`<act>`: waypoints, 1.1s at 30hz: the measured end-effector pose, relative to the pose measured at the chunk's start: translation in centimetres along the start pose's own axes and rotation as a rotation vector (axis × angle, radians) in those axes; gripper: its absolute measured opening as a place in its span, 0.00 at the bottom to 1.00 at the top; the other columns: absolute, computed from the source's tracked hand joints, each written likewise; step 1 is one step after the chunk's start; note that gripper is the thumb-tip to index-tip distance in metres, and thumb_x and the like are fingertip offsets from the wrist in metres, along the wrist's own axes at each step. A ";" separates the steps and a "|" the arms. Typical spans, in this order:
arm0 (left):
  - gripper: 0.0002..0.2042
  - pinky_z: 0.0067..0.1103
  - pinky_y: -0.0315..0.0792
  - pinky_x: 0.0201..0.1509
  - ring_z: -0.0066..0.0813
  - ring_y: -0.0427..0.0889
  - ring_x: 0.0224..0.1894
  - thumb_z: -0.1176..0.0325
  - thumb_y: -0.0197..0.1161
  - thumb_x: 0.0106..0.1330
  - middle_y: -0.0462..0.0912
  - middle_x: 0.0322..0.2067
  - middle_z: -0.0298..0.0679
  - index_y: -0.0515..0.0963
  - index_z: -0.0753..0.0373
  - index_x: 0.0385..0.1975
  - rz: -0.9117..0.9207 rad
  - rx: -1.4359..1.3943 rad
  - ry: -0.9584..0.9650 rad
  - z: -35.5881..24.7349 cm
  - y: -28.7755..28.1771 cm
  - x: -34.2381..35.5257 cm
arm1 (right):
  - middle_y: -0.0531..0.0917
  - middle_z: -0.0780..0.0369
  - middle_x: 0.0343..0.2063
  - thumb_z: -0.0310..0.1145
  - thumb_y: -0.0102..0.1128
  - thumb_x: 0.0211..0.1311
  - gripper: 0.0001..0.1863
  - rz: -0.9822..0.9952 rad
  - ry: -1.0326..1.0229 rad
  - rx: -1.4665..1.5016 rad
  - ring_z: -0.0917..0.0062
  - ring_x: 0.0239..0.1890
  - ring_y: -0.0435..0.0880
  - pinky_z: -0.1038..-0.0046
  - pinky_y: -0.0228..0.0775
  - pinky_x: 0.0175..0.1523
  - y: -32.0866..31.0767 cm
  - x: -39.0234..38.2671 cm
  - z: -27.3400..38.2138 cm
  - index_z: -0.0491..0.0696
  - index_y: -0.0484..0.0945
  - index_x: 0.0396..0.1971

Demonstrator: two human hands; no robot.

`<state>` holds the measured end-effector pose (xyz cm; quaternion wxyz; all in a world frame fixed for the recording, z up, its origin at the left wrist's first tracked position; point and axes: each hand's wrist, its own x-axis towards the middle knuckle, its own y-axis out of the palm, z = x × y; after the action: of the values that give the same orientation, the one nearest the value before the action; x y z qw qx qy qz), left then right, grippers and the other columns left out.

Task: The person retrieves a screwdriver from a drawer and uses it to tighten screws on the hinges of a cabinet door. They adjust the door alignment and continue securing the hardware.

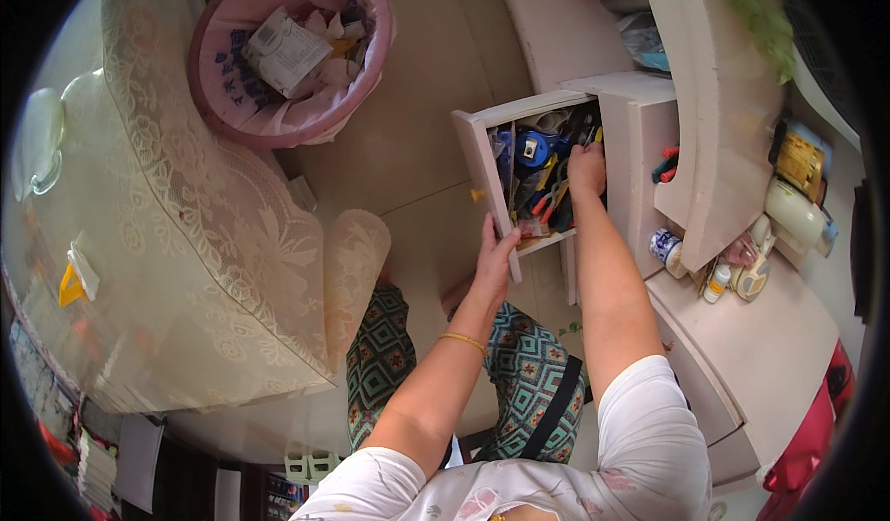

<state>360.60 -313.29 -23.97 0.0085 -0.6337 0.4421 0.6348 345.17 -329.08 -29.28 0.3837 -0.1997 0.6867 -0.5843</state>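
A white drawer (471, 158) with a small yellow knob (477, 195) is pulled out of a cabinet. My left hand (496, 247) grips the near end of its front panel, thumb inside and fingers outside. Deep in the drawer, at its right side, my right hand (587, 167) has its fingers curled down among the tools. What they hold, if anything, is hidden. Close to those fingers a yellow piece (599, 135) shows. The drawer is packed with a blue tape measure (532, 148), orange-red handled tools (541, 202) and several other small tools.
On the floor at the upper left stands a pink waste bin (206, 104) with paper in it. A lace-covered table (213, 271) fills the left. To the right, a white cabinet top (742, 354) bears a small white bottle (717, 283) and a blue-and-white container (665, 245).
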 end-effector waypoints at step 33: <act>0.12 0.12 0.63 0.26 0.15 0.66 0.24 0.59 0.42 0.69 0.68 0.24 0.30 0.65 0.60 0.42 0.464 0.712 -0.355 -5.2 10.3 -35.8 | 0.76 0.61 0.37 0.36 0.43 0.65 0.14 0.748 -0.184 1.639 0.81 0.38 0.75 0.80 0.68 0.42 -30.8 -35.9 -14.2 0.46 0.66 0.47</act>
<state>365.93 -302.91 11.76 0.1590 -0.3571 0.7544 0.5273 351.43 -301.22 11.02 0.6238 0.3264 0.0420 -0.7090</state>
